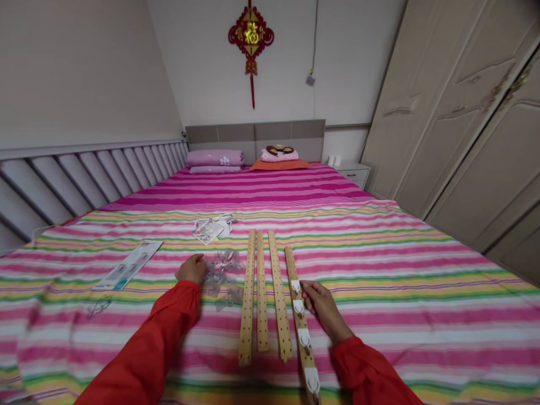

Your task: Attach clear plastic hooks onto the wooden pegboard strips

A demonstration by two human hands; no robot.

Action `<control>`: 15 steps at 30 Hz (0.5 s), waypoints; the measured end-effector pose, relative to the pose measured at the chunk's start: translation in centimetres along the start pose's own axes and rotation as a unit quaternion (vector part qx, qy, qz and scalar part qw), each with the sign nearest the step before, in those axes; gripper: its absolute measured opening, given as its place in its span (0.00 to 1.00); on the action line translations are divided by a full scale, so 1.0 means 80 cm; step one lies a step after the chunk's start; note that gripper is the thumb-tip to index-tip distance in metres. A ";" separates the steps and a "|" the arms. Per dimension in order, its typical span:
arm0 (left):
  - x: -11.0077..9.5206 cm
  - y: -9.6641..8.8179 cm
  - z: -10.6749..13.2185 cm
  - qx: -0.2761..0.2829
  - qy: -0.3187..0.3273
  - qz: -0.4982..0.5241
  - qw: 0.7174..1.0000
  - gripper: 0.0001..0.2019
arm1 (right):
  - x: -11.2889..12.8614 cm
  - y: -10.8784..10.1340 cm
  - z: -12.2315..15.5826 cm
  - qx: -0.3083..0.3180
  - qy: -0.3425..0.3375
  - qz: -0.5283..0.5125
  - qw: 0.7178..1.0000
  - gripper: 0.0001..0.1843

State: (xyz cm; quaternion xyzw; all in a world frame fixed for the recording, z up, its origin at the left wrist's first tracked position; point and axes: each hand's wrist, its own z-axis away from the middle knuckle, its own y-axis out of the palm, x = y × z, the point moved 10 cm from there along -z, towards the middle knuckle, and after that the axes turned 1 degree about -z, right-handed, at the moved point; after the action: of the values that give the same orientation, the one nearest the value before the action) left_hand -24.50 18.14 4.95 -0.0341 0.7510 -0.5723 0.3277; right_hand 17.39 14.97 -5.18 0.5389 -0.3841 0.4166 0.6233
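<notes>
In the head view, our left hand (192, 269) is at 8 o'clock over the striped bed (422, 315), its fingers curled beside the clear packets (230, 296), and we cannot tell if it holds one. Our right hand (323, 304), at 5 o'clock, has narrow fingers at the farthest of four white hooks (304, 338) along the rightmost wooden strip (291, 262); its grip we cannot tell. Three other wooden strips (262, 304) lie near 6 o'clock.

Long, loose red sleeves (139, 346) end in snugly gathered cuffs (188, 291).
</notes>
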 end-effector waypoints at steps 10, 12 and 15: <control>-0.099 0.026 0.048 0.061 0.231 -0.128 0.963 0.11 | 0.003 0.000 0.002 -0.011 0.004 0.002 1.000 0.22; -0.094 0.026 0.044 0.060 0.214 -0.118 0.968 0.10 | 0.003 0.000 0.002 -0.013 0.006 0.005 1.000 0.23; -0.068 0.016 0.031 0.033 0.140 -0.049 0.988 0.10 | 0.004 0.000 0.003 -0.014 0.006 0.007 1.000 0.23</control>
State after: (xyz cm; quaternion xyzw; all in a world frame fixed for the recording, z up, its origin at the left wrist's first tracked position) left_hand -18.49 18.86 5.95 0.0204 0.7674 -0.6115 0.1914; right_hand 17.49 14.78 -4.84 0.5247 -0.3901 0.4185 0.6304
